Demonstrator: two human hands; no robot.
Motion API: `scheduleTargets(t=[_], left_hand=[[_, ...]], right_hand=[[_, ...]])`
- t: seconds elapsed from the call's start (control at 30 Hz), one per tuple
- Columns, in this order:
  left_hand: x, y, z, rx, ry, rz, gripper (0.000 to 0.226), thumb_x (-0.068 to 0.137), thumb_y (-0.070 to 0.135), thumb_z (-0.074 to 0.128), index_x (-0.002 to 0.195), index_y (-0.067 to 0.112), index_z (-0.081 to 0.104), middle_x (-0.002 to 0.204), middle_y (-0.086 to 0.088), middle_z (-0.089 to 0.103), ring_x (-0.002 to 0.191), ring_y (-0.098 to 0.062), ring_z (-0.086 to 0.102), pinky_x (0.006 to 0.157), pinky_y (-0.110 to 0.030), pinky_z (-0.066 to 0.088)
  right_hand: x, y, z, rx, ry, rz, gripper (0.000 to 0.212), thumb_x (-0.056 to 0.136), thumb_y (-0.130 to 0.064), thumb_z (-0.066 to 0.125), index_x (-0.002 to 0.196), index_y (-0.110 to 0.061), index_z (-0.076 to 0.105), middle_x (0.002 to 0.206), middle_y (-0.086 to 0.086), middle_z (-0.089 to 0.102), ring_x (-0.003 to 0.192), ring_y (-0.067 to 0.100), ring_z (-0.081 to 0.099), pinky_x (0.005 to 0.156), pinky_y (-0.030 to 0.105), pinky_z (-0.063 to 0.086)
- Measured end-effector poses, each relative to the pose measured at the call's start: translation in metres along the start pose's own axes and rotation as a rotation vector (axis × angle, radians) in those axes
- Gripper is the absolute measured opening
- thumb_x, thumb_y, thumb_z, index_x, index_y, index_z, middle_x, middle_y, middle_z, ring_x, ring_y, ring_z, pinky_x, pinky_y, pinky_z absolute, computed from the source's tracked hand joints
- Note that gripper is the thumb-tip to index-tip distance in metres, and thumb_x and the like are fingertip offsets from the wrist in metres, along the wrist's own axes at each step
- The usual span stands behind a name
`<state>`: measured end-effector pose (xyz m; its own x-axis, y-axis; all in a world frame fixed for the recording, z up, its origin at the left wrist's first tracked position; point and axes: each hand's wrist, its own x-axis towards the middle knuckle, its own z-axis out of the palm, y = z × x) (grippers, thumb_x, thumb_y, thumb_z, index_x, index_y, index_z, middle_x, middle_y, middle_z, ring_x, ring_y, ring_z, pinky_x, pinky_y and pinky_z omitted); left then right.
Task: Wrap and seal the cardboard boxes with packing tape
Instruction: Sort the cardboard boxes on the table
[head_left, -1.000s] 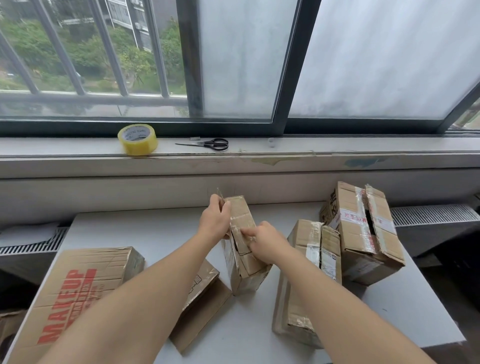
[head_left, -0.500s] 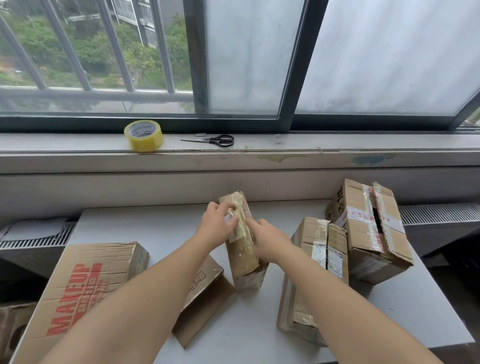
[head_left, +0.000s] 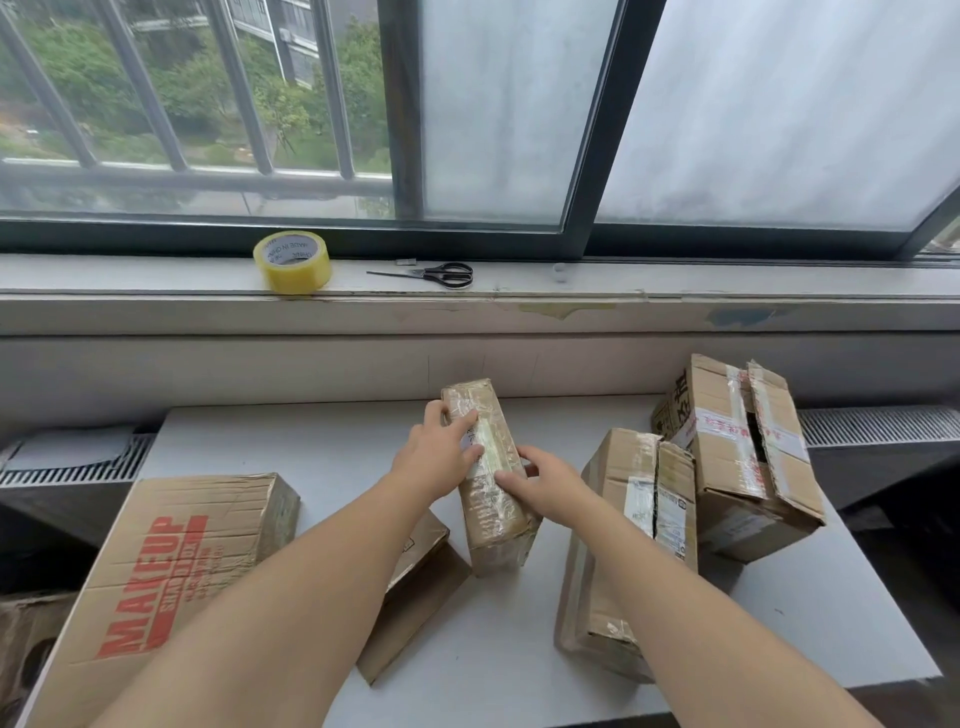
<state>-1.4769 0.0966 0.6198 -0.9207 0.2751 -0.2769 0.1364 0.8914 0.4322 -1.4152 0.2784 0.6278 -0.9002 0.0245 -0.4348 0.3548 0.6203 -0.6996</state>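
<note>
On the white surface (head_left: 322, 447), small taped box (head_left: 491, 499) upright among other cartons (head_left: 631, 530). Left hand (head_left: 441, 452) and right hand (head_left: 543, 483) pressing it, fingers straight, seemingly smoothing tape. Next, likely: reaching for tape roll (head_left: 292, 261), then scissors (head_left: 441, 274).

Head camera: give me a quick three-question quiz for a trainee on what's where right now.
1. True or false: the left hand and the right hand both touch the small box.
2. Where is the tape roll? A on the table; B on the windowsill; C in a hand.
3. Fill in: right of the tape roll lie the ____.
Key: 1 true; 2 B; 3 scissors.
</note>
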Motion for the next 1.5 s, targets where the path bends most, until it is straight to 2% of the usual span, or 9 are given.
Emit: scheduleTargets(t=[0.27, 0.43, 0.63, 0.8, 1.0, 1.13, 1.27, 1.37, 1.5], left_hand=[[0.002, -0.004, -0.003, 0.021, -0.032, 0.018, 0.059, 0.103, 0.052, 0.049, 0.158, 0.039, 0.03, 0.153, 0.0, 0.02, 0.115, -0.029, 0.059, 0.088, -0.043, 0.053], [0.0, -0.011, -0.016, 0.095, -0.041, 0.109, 0.056, 0.104, 0.046, 0.05, 0.157, 0.037, 0.034, 0.151, -0.002, 0.028, 0.113, -0.027, 0.059, 0.084, -0.038, 0.051], [-0.002, -0.028, -0.034, 0.277, 0.052, 0.253, 0.036, 0.097, 0.036, 0.058, 0.131, 0.027, 0.056, 0.156, -0.003, 0.027, 0.137, -0.032, 0.034, 0.102, -0.048, 0.044], [-0.003, -0.042, -0.044, 0.397, -0.08, 0.44, 0.06, 0.084, 0.056, 0.072, 0.133, 0.032, 0.046, 0.17, 0.006, 0.008, 0.157, -0.026, 0.002, 0.124, -0.061, 0.012], [0.004, -0.049, -0.037, 0.49, -0.135, 0.479, 0.089, 0.081, 0.051, 0.078, 0.149, 0.027, 0.024, 0.167, -0.001, 0.007, 0.157, -0.027, -0.005, 0.123, -0.067, 0.011], [0.007, -0.051, -0.036, 0.49, -0.104, 0.507, 0.066, 0.09, 0.042, 0.07, 0.14, 0.025, 0.03, 0.158, -0.002, 0.015, 0.157, -0.029, -0.002, 0.122, -0.067, 0.011], [0.013, -0.052, -0.039, 0.489, -0.062, 0.535, 0.065, 0.091, 0.042, 0.069, 0.143, 0.023, 0.033, 0.156, -0.002, 0.024, 0.154, -0.027, 0.012, 0.122, -0.058, 0.024], [0.016, -0.055, -0.045, 0.54, 0.008, 0.528, 0.079, 0.087, 0.061, 0.067, 0.148, 0.024, 0.032, 0.154, 0.0, 0.03, 0.142, -0.026, 0.031, 0.107, -0.045, 0.041], [0.013, -0.067, -0.05, 0.646, 0.093, 0.491, 0.081, 0.089, 0.072, 0.057, 0.149, 0.023, 0.033, 0.152, -0.003, 0.036, 0.131, -0.03, 0.041, 0.101, -0.044, 0.041]], right_hand=[[-0.001, 0.001, 0.001, -0.014, 0.009, 0.005, 0.05, 0.095, -0.047, 0.066, 0.143, -0.034, 0.055, 0.109, -0.004, 0.072, 0.096, 0.017, 0.069, 0.088, 0.039, 0.059], [0.004, -0.007, -0.006, -0.168, 0.003, 0.004, 0.038, 0.1, -0.04, 0.061, 0.137, -0.028, 0.061, 0.119, -0.002, 0.071, 0.105, 0.019, 0.064, 0.087, 0.03, 0.05], [0.019, -0.014, -0.013, -0.376, -0.044, -0.01, 0.057, 0.105, -0.029, 0.053, 0.159, -0.033, 0.033, 0.155, 0.003, 0.049, 0.142, 0.031, 0.044, 0.111, 0.033, 0.036], [0.022, -0.026, -0.014, -0.528, -0.083, -0.068, 0.056, 0.108, -0.025, 0.046, 0.159, -0.04, 0.028, 0.155, 0.004, 0.049, 0.138, 0.03, 0.046, 0.107, 0.034, 0.039], [0.022, -0.031, -0.008, -0.67, 0.024, -0.112, 0.056, 0.106, -0.024, 0.04, 0.156, -0.046, 0.03, 0.133, 0.0, 0.055, 0.123, 0.027, 0.053, 0.096, 0.043, 0.05], [0.014, -0.031, 0.003, -0.722, 0.043, -0.12, 0.055, 0.107, -0.04, 0.036, 0.159, -0.042, 0.021, 0.141, 0.002, 0.049, 0.125, 0.028, 0.05, 0.101, 0.044, 0.045], [0.011, -0.034, 0.01, -0.824, -0.054, -0.088, 0.105, 0.086, -0.077, 0.054, 0.163, -0.03, 0.001, 0.156, 0.002, 0.034, 0.138, 0.028, 0.042, 0.104, 0.05, 0.045], [0.015, -0.04, 0.008, -0.901, -0.047, -0.119, 0.108, 0.087, -0.063, 0.066, 0.163, -0.027, -0.002, 0.157, 0.005, 0.031, 0.141, 0.03, 0.037, 0.109, 0.053, 0.039], [0.026, -0.055, 0.004, -0.979, -0.064, -0.18, 0.096, 0.097, -0.042, 0.062, 0.163, -0.026, -0.007, 0.167, 0.007, 0.014, 0.155, 0.031, 0.012, 0.123, 0.061, 0.012]])
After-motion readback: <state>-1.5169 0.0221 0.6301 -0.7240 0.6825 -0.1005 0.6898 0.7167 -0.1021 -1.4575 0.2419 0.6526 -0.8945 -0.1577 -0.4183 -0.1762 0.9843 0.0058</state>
